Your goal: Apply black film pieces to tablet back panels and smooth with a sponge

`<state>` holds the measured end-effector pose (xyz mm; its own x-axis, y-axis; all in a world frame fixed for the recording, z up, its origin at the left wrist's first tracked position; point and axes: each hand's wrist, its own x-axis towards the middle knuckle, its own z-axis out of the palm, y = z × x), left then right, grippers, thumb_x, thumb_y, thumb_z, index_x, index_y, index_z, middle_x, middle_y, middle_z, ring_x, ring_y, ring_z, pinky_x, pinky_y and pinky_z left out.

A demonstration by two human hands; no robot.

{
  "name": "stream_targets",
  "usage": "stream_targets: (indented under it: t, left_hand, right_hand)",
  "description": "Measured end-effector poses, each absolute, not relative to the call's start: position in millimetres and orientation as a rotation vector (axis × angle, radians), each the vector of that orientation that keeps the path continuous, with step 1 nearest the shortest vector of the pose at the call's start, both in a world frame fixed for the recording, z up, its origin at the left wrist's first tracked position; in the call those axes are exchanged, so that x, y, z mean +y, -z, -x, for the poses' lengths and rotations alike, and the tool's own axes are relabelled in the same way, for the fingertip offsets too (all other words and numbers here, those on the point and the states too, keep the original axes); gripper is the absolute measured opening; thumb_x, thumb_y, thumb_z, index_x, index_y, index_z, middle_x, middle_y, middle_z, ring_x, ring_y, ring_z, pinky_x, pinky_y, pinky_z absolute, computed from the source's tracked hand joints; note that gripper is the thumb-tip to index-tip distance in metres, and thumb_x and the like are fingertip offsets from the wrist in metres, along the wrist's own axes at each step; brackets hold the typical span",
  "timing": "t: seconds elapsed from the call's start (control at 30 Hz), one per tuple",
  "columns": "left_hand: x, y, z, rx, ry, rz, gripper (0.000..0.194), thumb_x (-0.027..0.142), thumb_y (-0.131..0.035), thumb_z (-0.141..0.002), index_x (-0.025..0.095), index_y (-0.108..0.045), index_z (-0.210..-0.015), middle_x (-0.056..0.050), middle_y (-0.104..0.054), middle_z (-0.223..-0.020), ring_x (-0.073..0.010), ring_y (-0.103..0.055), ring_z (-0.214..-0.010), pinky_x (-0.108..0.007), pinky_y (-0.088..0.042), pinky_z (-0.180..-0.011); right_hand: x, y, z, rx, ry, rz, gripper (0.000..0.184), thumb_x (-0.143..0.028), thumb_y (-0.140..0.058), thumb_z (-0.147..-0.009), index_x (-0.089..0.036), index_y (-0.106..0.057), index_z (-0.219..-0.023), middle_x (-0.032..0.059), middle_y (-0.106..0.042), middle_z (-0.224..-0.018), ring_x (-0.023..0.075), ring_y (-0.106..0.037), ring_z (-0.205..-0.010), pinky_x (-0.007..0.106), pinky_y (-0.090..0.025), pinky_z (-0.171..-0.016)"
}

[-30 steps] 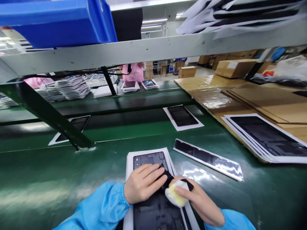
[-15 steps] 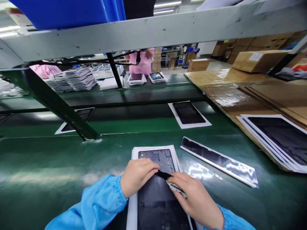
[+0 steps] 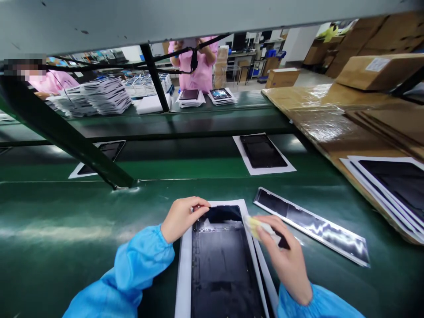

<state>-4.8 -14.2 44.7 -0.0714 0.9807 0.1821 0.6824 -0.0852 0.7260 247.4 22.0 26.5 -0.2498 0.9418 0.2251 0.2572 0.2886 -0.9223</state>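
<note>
A black tablet housing (image 3: 221, 269) lies on white sheets (image 3: 184, 282) in front of me. Across its far end sits a glossy black strip (image 3: 225, 213). My left hand (image 3: 183, 217) pinches the strip's left end between thumb and fingers, at the housing's upper left corner. To the right of the housing, my right hand (image 3: 286, 256) is closed round a crumpled white and yellowish cloth (image 3: 265, 229). Something dark shows between that hand's fingers, too small to name. A long tray with dark strips (image 3: 311, 225) rests on the green bench beyond my right hand.
Another housing (image 3: 263, 151) on white paper lies farther back, and one (image 3: 106, 152) sits behind the slanted green post (image 3: 76, 141). Stacked housings (image 3: 394, 185) rest on cardboard at right. A grey beam (image 3: 198, 22) crosses overhead. People in pink (image 3: 197, 73) are across the bench.
The black strip went from between my hands down onto the housing's far end. My left hand moved away from me, and my right hand let go of the strip and shifted right with the cloth.
</note>
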Motion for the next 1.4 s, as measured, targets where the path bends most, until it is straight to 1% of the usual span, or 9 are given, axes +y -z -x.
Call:
stream_targets:
  t: [0.1,0.2,0.27,0.4,0.5,0.63,0.77,1.0,1.4]
  left_hand:
    - [-2,-31,11,1.719,-0.883,-1.612,0.019,0.032,-0.058,-0.083,0.019,-0.071,-0.088,0.0,-0.07,-0.075,-0.0121,-0.06,-0.061,-0.021,-0.048,-0.06]
    - [5,-21,14,1.642,-0.821,-1.509,0.03,0.031,-0.059,-0.08,0.018,-0.067,-0.106,0.001,-0.066,-0.071,-0.0113,-0.056,-0.059,-0.021,-0.047,-0.059]
    - [8,-18,16,1.615,-0.781,-1.47,0.033,0.031,-0.059,-0.079,0.017,-0.065,-0.108,0.002,-0.064,-0.069,-0.0109,-0.055,-0.058,-0.02,-0.046,-0.058]
    - [10,-18,18,1.613,-0.708,-1.423,0.023,0.031,-0.057,-0.078,0.016,-0.069,-0.09,0.0,-0.065,-0.071,-0.0109,-0.054,-0.059,-0.02,-0.044,-0.058]
    - [11,-17,19,1.606,-0.659,-1.4,0.023,0.031,-0.058,-0.077,0.016,-0.07,-0.089,-0.001,-0.065,-0.071,-0.0112,-0.054,-0.059,-0.02,-0.043,-0.057]
    - [12,-15,21,1.594,-0.644,-1.388,0.022,0.03,-0.058,-0.077,0.015,-0.07,-0.089,-0.001,-0.066,-0.071,-0.0113,-0.055,-0.06,-0.02,-0.044,-0.058]
    - [12,-16,22,1.596,-0.622,-1.403,0.023,0.031,-0.058,-0.077,0.015,-0.07,-0.089,-0.001,-0.065,-0.071,-0.0111,-0.054,-0.059,-0.021,-0.043,-0.059]
    - [11,-15,21,1.615,-0.607,-1.443,0.024,0.032,-0.057,-0.077,0.016,-0.07,-0.089,0.0,-0.066,-0.071,-0.0115,-0.054,-0.059,-0.021,-0.042,-0.058]
    - [11,-13,22,1.633,-0.598,-1.465,0.024,0.032,-0.057,-0.078,0.017,-0.071,-0.089,0.0,-0.067,-0.072,-0.0118,-0.055,-0.06,-0.021,-0.042,-0.058]
  right_hand:
    - [32,-9,-233,-1.347,-1.316,1.217,0.043,-0.056,-0.062,-0.082,-0.016,-0.066,-0.097,0.0069,-0.063,-0.08,0.0191,-0.058,-0.061,0.025,-0.049,-0.047]
    - [38,6,-217,-1.165,-1.473,1.236,0.049,-0.058,-0.067,-0.076,-0.017,-0.063,-0.104,0.0024,-0.059,-0.074,0.0118,-0.047,-0.046,0.02,-0.038,-0.034]
    - [40,11,-210,-1.16,-1.473,1.24,0.048,-0.057,-0.069,-0.075,-0.019,-0.063,-0.106,0.0017,-0.059,-0.076,0.0106,-0.046,-0.045,0.019,-0.038,-0.035]
    - [41,15,-211,-1.19,-1.449,1.258,0.043,-0.055,-0.069,-0.076,-0.021,-0.064,-0.102,0.0015,-0.059,-0.077,0.011,-0.046,-0.046,0.019,-0.038,-0.036]
    - [42,16,-216,-1.282,-1.369,1.27,0.04,-0.052,-0.068,-0.075,-0.021,-0.064,-0.099,0.0027,-0.062,-0.079,0.0133,-0.049,-0.049,0.022,-0.041,-0.04]
    - [42,18,-216,-1.474,-1.209,1.261,0.035,-0.048,-0.065,-0.077,-0.02,-0.065,-0.098,0.0059,-0.066,-0.091,0.0224,-0.061,-0.073,0.03,-0.051,-0.06]
    - [39,20,-214,-1.6,-1.115,1.207,0.031,-0.045,-0.061,-0.081,-0.021,-0.064,-0.101,0.0067,-0.067,-0.1,0.0259,-0.062,-0.092,0.033,-0.052,-0.076]
    - [37,19,-212,-1.658,-1.09,1.173,0.028,-0.043,-0.059,-0.083,-0.021,-0.064,-0.098,0.0056,-0.069,-0.095,0.0239,-0.065,-0.086,0.029,-0.053,-0.068]
    - [38,18,-210,-1.702,-1.061,1.166,0.025,-0.041,-0.058,-0.085,-0.021,-0.063,-0.099,0.0045,-0.069,-0.096,0.0238,-0.065,-0.088,0.031,-0.053,-0.074]
